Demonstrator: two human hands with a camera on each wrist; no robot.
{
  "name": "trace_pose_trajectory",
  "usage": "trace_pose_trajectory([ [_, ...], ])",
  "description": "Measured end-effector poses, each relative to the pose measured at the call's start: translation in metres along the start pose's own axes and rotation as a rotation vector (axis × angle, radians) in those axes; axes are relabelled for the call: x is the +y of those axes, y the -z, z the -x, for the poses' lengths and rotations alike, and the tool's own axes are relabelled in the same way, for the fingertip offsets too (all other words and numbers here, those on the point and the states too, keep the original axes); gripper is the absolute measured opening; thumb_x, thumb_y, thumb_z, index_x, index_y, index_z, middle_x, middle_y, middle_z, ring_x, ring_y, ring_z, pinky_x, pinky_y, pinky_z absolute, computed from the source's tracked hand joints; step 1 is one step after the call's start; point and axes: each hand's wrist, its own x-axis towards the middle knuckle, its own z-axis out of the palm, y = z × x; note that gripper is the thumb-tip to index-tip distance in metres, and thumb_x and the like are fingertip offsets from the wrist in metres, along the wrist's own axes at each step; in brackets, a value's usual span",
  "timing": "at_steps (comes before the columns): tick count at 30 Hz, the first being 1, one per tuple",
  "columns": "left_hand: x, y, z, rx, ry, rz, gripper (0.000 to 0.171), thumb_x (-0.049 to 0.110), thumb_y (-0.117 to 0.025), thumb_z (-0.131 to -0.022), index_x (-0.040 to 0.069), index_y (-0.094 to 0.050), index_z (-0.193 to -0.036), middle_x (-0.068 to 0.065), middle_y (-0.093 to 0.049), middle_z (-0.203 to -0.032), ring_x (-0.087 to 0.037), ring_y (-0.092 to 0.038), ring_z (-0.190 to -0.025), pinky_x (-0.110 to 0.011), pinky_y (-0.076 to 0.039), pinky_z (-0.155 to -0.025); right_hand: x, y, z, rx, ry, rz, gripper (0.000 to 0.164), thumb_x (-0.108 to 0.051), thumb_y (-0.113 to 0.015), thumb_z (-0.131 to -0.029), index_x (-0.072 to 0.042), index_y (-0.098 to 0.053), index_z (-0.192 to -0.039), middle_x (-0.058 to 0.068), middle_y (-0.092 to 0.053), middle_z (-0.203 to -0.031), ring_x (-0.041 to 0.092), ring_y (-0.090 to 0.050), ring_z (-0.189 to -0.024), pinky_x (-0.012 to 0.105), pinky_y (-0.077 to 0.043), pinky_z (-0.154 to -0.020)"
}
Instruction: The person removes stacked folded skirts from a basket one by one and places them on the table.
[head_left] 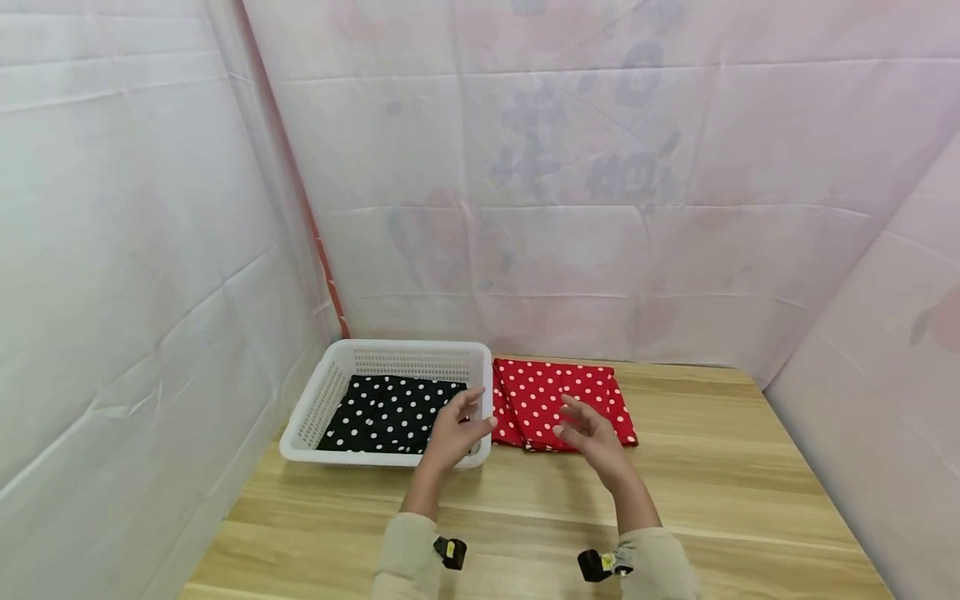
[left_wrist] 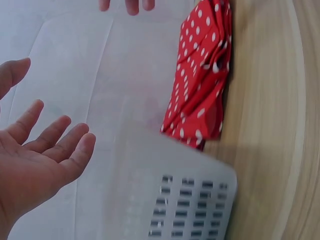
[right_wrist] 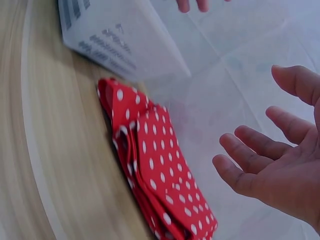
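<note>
My left hand (head_left: 454, 433) hovers over the right end of a white plastic basket (head_left: 300, 417), its fingers loosely bent around nothing. Inside the basket lies a folded black cloth with white polka dots (head_left: 390, 412). To the right, a folded red cloth with white dots (head_left: 540, 396) lies on the table close against the basket's side. My right hand (head_left: 596, 437) is held above the right part of the red cloth, fingers spread and palm turned inward. Both wrist views show the palms bare, with the red cloth (right_wrist: 160, 160) lying apart from the fingers.
The wooden table (head_left: 720, 467) extends right and toward me. White sheeting (head_left: 562, 250) hangs along the table's back edge, with more sheeting (head_left: 150, 292) close on the left and on the right. A small black camera sits on each wrist.
</note>
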Motion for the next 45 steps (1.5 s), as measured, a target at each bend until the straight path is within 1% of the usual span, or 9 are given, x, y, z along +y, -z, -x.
trace_pose_trajectory([
  [5, 0.013, 0.021, 0.014, 0.049, -0.03, 0.0, 0.053, 0.006, -0.068, -0.083, -0.001, -0.048, -0.132, -0.021, -0.046, -0.134, -0.041, -0.041, -0.121, -0.057, -0.034, -0.096, -0.008, -0.018, -0.001, -0.044, 0.042, -0.015, 0.054, -0.007, -0.064, -0.086, -0.009, -0.044, -0.137, 0.018, -0.046, -0.131, 0.038, -0.044, -0.119, 0.044, -0.044, -0.091],
  [13, -0.026, 0.055, 0.016, 0.142, -0.019, -0.04, 0.056, 0.018, -0.071, -0.083, 0.007, -0.048, -0.133, -0.014, -0.046, -0.136, -0.037, -0.04, -0.123, -0.055, -0.034, -0.096, -0.02, -0.044, -0.002, -0.126, 0.068, -0.061, 0.055, -0.007, -0.067, -0.085, -0.007, -0.045, -0.136, 0.018, -0.047, -0.131, 0.042, -0.043, -0.119, 0.042, -0.045, -0.09],
  [18, -0.032, 0.075, 0.02, 0.197, 0.03, -0.043, 0.056, 0.021, -0.072, -0.082, 0.012, -0.05, -0.133, -0.011, -0.046, -0.136, -0.034, -0.04, -0.124, -0.052, -0.034, -0.098, -0.024, -0.059, -0.008, -0.184, 0.09, -0.054, 0.056, -0.009, -0.067, -0.085, -0.006, -0.045, -0.137, 0.019, -0.047, -0.13, 0.04, -0.045, -0.118, 0.043, -0.045, -0.089],
  [23, -0.031, 0.096, 0.023, 0.225, 0.059, -0.034, 0.059, 0.024, -0.071, -0.083, 0.011, -0.046, -0.135, -0.013, -0.042, -0.139, -0.034, -0.038, -0.125, -0.051, -0.034, -0.098, -0.029, -0.076, -0.015, -0.256, 0.103, -0.039, 0.059, -0.007, -0.065, -0.086, 0.0, -0.04, -0.138, 0.026, -0.044, -0.13, 0.042, -0.046, -0.116, 0.043, -0.046, -0.089],
  [28, -0.031, 0.116, 0.024, 0.267, 0.08, -0.041, 0.061, 0.024, -0.07, -0.084, 0.008, -0.043, -0.137, -0.016, -0.038, -0.14, -0.035, -0.036, -0.126, -0.05, -0.034, -0.099, -0.03, -0.092, -0.021, -0.313, 0.101, 0.01, 0.058, -0.005, -0.063, -0.086, 0.0, -0.04, -0.138, 0.026, -0.044, -0.13, 0.041, -0.048, -0.114, 0.044, -0.047, -0.087],
  [33, -0.04, 0.135, 0.023, 0.301, 0.168, -0.044, 0.061, 0.022, -0.069, -0.086, 0.007, -0.041, -0.138, -0.015, -0.036, -0.142, -0.035, -0.034, -0.127, -0.046, -0.035, -0.099, -0.025, -0.106, -0.029, -0.367, 0.107, 0.059, 0.06, -0.005, -0.063, -0.086, 0.002, -0.037, -0.139, 0.028, -0.042, -0.131, 0.042, -0.048, -0.114, 0.048, -0.047, -0.086],
  [37, -0.048, 0.15, 0.022, 0.327, 0.225, -0.03, 0.063, 0.022, -0.068, -0.086, 0.006, -0.038, -0.139, -0.017, -0.033, -0.142, -0.035, -0.033, -0.127, -0.045, -0.034, -0.1, -0.024, -0.114, -0.036, -0.376, 0.067, 0.085, 0.061, -0.009, -0.064, -0.085, -0.001, -0.038, -0.14, 0.028, -0.04, -0.133, 0.04, -0.047, -0.115, 0.046, -0.046, -0.087],
  [40, -0.052, 0.158, 0.019, 0.33, 0.235, -0.029, 0.063, 0.023, -0.067, -0.087, 0.005, -0.037, -0.139, -0.02, -0.03, -0.143, -0.037, -0.031, -0.128, -0.046, -0.032, -0.101, -0.029, -0.12, -0.042, -0.355, -0.01, 0.075, 0.06, -0.01, -0.063, -0.085, 0.0, -0.038, -0.139, 0.026, -0.043, -0.131, 0.038, -0.048, -0.114, 0.047, -0.045, -0.089],
  [45, -0.057, 0.166, 0.012, 0.344, 0.272, -0.057, 0.063, 0.023, -0.064, -0.089, 0.003, -0.034, -0.14, -0.022, -0.027, -0.145, -0.037, -0.027, -0.131, -0.047, -0.029, -0.103, -0.035, -0.132, -0.053, -0.312, -0.148, 0.022, 0.057, -0.01, -0.062, -0.086, 0.004, -0.04, -0.136, 0.024, -0.047, -0.126, 0.034, -0.049, -0.112, 0.056, -0.038, -0.092],
])
